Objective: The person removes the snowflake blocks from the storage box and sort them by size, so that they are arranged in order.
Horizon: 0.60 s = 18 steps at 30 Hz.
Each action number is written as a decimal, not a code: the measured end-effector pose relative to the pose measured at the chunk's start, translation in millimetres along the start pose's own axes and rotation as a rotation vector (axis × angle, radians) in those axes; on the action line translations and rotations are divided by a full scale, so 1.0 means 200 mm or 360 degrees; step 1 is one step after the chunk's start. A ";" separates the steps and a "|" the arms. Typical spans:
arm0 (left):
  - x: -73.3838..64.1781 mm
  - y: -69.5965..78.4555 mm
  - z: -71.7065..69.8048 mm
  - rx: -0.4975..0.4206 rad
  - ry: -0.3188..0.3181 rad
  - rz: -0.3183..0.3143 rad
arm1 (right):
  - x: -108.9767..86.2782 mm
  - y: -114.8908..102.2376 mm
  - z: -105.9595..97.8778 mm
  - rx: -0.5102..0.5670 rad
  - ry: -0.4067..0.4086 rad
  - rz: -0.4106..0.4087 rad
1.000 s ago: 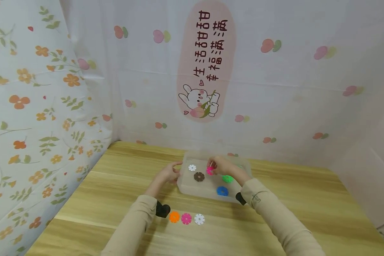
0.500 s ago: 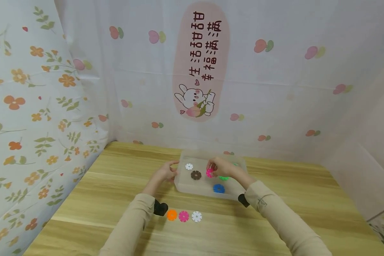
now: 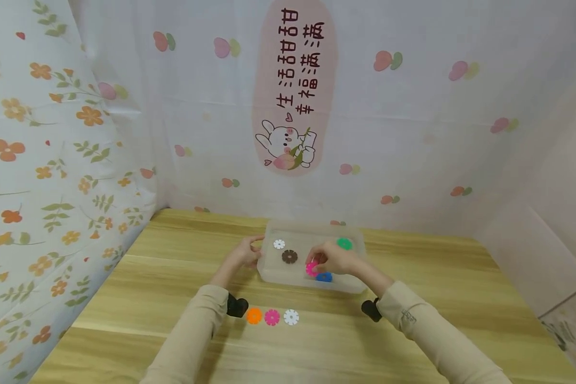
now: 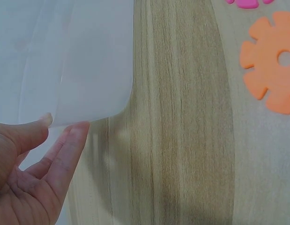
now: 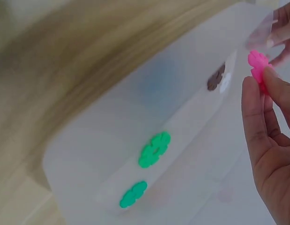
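Observation:
My left hand (image 3: 246,252) grips the left end of a translucent plastic box (image 3: 288,281), its thumb at the rim and fingers against the outside, as the left wrist view shows. Above the inside of the box, my right hand (image 3: 336,258) pinches a bright pink interlocking snowflake disc (image 5: 258,63) between thumb and fingers. Within the box lie a white disc (image 3: 279,244), a brown disc (image 3: 289,257), a blue disc (image 3: 324,277) partly behind the pink one, and two green discs (image 5: 154,150); the head view has one green disc hidden by my right hand.
On the wooden table (image 3: 393,352), in front of the box, an orange disc (image 3: 254,316), a darker pink disc (image 3: 271,318) and a white disc (image 3: 291,317) lie in a row. A patterned cloth (image 3: 197,133) hangs behind the table, another along its left side.
My right hand has carried the bright pink disc toward the near side of the box, over the blue disc. My left hand stays at the box's left end. The head view has shifted slightly.

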<state>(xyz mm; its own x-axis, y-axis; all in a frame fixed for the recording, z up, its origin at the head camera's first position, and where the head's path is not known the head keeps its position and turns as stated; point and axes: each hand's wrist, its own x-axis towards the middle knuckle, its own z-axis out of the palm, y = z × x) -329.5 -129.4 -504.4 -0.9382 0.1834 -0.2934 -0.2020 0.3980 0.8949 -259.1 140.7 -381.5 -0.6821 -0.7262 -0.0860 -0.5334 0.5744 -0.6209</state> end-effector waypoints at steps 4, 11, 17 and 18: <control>0.16 -0.15 -0.03 0.0024 -0.0046 0.0072 | -0.02 -0.02 0.04 0.0073 -0.0024 0.0057; 0.23 -0.22 -0.04 0.0019 -0.0055 0.0096 | -0.06 -0.01 0.13 0.0052 -0.0002 0.0040; -0.10 0.10 -0.01 0.0061 -0.0017 0.0006 | -0.09 0.00 0.18 0.0136 -0.0015 0.0046; -0.16 0.16 0.00 0.0060 0.0004 -0.0005 | -0.10 0.00 0.19 0.0149 -0.0016 0.0038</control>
<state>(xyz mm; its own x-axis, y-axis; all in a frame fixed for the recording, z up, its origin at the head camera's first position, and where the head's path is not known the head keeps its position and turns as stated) -305.4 -123.2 -467.0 -0.9383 0.1801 -0.2951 -0.1942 0.4319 0.8808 -226.9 140.0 -408.4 -0.6889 -0.7167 -0.1089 -0.4677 0.5542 -0.6886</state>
